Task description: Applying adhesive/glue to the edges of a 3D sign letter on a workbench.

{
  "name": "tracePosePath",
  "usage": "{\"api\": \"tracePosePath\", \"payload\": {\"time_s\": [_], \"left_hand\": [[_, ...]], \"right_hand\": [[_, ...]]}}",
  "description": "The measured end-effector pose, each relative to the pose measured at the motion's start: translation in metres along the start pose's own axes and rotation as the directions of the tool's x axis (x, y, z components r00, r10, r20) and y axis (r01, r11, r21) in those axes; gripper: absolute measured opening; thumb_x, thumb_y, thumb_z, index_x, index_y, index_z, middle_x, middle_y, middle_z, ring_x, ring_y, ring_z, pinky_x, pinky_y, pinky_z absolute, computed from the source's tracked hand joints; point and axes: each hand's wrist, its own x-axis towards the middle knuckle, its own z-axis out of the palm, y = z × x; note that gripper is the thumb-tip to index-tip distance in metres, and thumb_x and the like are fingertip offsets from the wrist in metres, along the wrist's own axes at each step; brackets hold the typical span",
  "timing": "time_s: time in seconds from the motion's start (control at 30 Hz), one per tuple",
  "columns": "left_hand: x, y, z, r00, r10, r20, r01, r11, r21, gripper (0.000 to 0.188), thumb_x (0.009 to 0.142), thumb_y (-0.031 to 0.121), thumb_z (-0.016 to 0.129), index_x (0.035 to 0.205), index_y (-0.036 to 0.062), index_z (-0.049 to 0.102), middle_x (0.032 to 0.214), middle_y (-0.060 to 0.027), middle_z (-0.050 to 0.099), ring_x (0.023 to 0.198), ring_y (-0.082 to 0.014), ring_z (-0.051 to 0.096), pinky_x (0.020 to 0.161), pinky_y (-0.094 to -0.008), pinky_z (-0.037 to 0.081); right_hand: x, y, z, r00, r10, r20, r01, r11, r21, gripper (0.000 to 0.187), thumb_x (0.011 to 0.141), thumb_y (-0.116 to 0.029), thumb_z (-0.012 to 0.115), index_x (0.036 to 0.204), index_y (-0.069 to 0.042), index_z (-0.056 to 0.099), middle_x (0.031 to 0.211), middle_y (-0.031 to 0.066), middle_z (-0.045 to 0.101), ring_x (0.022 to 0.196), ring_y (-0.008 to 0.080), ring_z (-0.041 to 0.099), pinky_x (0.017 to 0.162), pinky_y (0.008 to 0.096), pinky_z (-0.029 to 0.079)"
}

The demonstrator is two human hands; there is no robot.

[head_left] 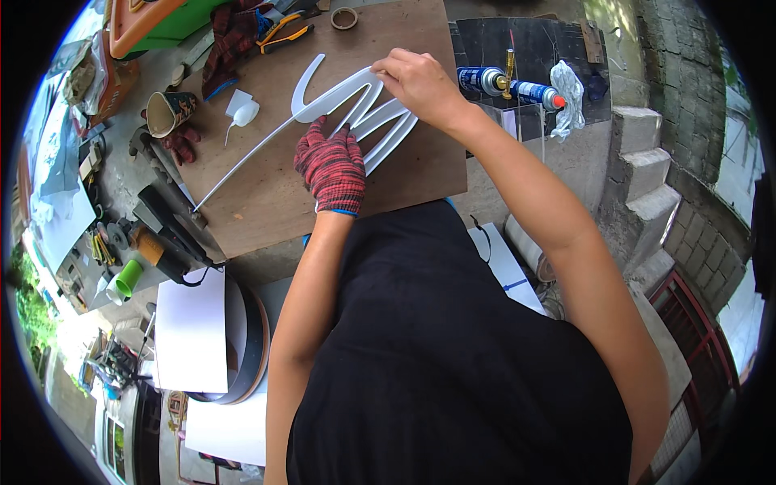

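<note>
A white script-like shape with raised edges lies on the brown wooden board. From it a long thin white strip runs down to the left, toward the board's edge. My left hand, in a red and black knit glove, is closed on the lower edge of the white shape, its fingertips partly hidden. Bare, my right hand pinches the shape's upper edge between thumb and fingers. A small white bottle with a thin nozzle rests left of the shape.
Orange-handled pliers and a tape roll lie at the board's far side. A paper cup stands left. Two blue spray cans, one with a brass torch head, are at the right. Concrete steps rise beyond.
</note>
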Motion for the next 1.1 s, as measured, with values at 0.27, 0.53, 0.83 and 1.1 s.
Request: {"api": "tracePosePath", "payload": {"time_s": [0.27,0.53,0.83,1.1], "left_hand": [[-0.001,-0.002,0.003,1.0,0.003,0.01,-0.003,1.0,-0.014,0.029,0.094,0.027,0.064,0.118,0.0159,0.077,0.143,-0.0101,0.059,0.127,-0.0359,0.054,0.107,-0.0515,0.04],[-0.002,-0.008,-0.003,0.999,0.046,-0.015,-0.046,0.999,-0.01,0.029,0.094,0.028,0.064,0.118,0.0158,0.077,0.14,-0.0088,0.062,0.124,-0.0349,0.056,0.106,-0.0515,0.041],[0.05,-0.025,-0.044,0.959,0.261,-0.11,-0.271,0.959,-0.086,0.047,0.091,0.013,0.068,0.137,0.0092,0.06,0.125,-0.0179,0.065,0.113,-0.0386,0.061,0.101,-0.0504,0.047],[0.078,-0.034,-0.021,0.932,0.352,0.084,-0.345,0.934,-0.091,0.045,0.091,0.006,0.063,0.136,0.0125,0.063,0.124,-0.0142,0.068,0.113,-0.035,0.062,0.101,-0.0474,0.049]], "right_hand": [[0.003,-0.001,-0.006,0.999,0.01,0.053,-0.011,1.0,0.021,0.012,0.094,-0.013,0.069,0.101,-0.004,0.073,0.091,0.0131,0.069,0.08,0.0359,0.069,0.075,0.045,0.057],[0.008,0.001,-0.006,0.995,-0.017,0.101,0.016,1.0,0.014,0.014,0.094,-0.014,0.067,0.101,-0.005,0.074,0.095,0.0103,0.071,0.085,0.0319,0.071,0.077,0.0434,0.057],[-0.015,-0.017,-0.026,0.973,0.231,-0.032,-0.214,0.94,0.265,0.014,0.097,-0.011,0.067,0.107,-0.003,0.073,0.095,0.0118,0.07,0.082,0.0285,0.07,0.072,0.0367,0.055],[-0.052,-0.049,-0.027,0.88,0.417,-0.226,-0.309,0.866,0.393,0.016,0.095,-0.005,0.069,0.11,-0.003,0.073,0.098,0.0125,0.071,0.083,0.028,0.071,0.072,0.0351,0.054]]}}
